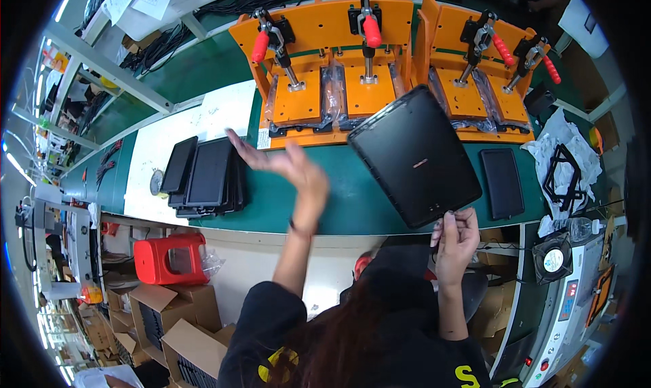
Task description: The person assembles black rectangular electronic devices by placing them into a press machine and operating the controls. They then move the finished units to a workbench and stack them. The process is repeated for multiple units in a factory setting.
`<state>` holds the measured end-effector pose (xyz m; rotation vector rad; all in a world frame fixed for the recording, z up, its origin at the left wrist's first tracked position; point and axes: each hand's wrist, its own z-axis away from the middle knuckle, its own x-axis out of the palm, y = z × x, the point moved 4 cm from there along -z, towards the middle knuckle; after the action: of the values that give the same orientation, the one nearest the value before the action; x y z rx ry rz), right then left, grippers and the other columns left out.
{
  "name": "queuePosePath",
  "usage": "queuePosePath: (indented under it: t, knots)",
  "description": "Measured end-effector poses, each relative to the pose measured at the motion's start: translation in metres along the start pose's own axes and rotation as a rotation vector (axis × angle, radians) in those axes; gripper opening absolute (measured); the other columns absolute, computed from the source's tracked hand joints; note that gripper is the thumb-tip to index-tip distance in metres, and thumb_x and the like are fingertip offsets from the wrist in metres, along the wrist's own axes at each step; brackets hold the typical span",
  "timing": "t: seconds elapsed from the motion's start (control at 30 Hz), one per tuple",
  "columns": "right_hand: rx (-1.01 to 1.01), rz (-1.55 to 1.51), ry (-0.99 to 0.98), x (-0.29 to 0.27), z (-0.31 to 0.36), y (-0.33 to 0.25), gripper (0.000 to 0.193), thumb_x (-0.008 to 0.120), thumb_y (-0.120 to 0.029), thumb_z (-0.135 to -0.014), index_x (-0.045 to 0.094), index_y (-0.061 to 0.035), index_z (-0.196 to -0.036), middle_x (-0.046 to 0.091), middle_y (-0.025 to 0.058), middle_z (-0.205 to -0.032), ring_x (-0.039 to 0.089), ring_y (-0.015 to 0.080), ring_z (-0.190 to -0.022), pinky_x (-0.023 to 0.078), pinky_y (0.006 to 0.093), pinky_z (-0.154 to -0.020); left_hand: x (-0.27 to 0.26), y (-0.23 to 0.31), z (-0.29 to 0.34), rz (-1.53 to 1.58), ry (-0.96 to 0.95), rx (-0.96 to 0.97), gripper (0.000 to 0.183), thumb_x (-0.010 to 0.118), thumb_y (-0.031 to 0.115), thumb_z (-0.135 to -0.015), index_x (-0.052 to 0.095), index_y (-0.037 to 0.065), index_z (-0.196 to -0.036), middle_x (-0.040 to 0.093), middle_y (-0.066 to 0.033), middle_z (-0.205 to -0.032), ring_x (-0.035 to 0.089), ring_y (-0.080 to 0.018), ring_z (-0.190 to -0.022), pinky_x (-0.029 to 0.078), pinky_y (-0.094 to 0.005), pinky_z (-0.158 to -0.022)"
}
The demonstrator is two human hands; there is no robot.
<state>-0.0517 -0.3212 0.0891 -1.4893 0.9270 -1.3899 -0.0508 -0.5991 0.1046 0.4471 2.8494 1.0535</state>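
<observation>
A black tablet-like back cover (420, 161) is held up, tilted, above the green bench. My right hand (458, 242) grips its lower edge between thumb and fingers. Over the bench to the left, my left hand (291, 168) is raised with its fingers spread and nothing in it. A stack of dark panels (209, 174) lies beyond that hand's fingertips, on the left. One more dark panel (502, 183) rests on the bench right of the held cover. The cover partly hides an orange clamping fixture (298, 96) behind it.
A second orange fixture (468, 83) with red-handled clamps adjoins the first. Black frames (564, 178) lie on white wrap at the right, near a fan (553, 258) and a machine with a display (568, 300). Below left stand a red stool (152, 260) and open cartons (193, 340).
</observation>
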Motion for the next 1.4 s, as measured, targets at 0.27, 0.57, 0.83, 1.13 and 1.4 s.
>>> queuePosePath:
  t: [0.27, 0.57, 0.83, 1.13, 1.4]
  knots:
    - [0.363, -0.096, -0.098, 0.005, 0.026, 0.052, 0.01, 0.058, -0.012, -0.092, 0.05, -0.0079, -0.087, 0.055, 0.002, -0.072, 0.051, 0.0058, -0.058, 0.041, 0.0187, -0.049, 0.076, -0.053, -0.171, -0.297, 0.215, 0.751, 0.069, 0.06, 0.016, -0.083, 0.021, -0.004, -0.136, 0.022, -0.0253, -0.143, 0.019, -0.0431, -0.134, 0.016, -0.0522, -0.108]
    - [0.516, -0.232, -0.26, 0.106, 0.025, 0.133, 0.012, 0.058, -0.013, -0.092, 0.053, -0.0016, -0.09, 0.061, 0.0079, -0.081, 0.06, 0.013, -0.072, 0.049, 0.0253, -0.065, 0.136, -0.1, -0.309, -0.539, -1.207, -0.081, 0.075, 0.036, 0.059, -0.092, 0.051, -0.008, -0.123, 0.06, -0.0179, -0.117, 0.054, -0.0302, -0.111, 0.03, -0.0353, -0.104]
    - [0.312, -0.486, 0.002, 0.213, -0.056, 0.186, 0.02, 0.059, -0.012, -0.092, 0.048, 0.0047, -0.091, 0.064, 0.017, -0.085, 0.067, 0.0222, -0.078, 0.056, 0.0307, -0.074, -0.015, -0.021, -0.195, -0.16, -0.261, -0.033, 0.056, 0.039, 0.039, -0.099, 0.041, -0.007, -0.13, 0.046, -0.0215, -0.13, 0.045, -0.0287, -0.119, 0.032, -0.0336, -0.101]
    - [0.388, -0.404, -0.096, 0.236, -0.071, 0.184, 0.019, 0.061, -0.006, -0.089, 0.052, 0.0104, -0.084, 0.064, 0.0227, -0.084, 0.068, 0.0262, -0.076, 0.06, 0.0331, -0.071, -0.087, -0.097, -0.022, -0.255, -0.433, -0.547, 0.046, 0.038, 0.032, -0.1, 0.047, -0.006, -0.123, 0.058, -0.0197, -0.11, 0.056, -0.0229, -0.096, 0.042, -0.0333, -0.087]
    - [0.392, -0.634, -0.005, 0.239, -0.058, 0.195, 0.019, 0.063, -0.007, -0.087, 0.056, 0.0105, -0.087, 0.065, 0.0211, -0.086, 0.067, 0.0255, -0.08, 0.057, 0.0312, -0.078, -0.055, -0.111, -0.021, -0.316, -0.554, -0.565, 0.048, 0.036, 0.035, -0.099, 0.058, -0.007, -0.11, 0.064, -0.0234, -0.096, 0.062, -0.032, -0.088, 0.046, -0.0366, -0.077]
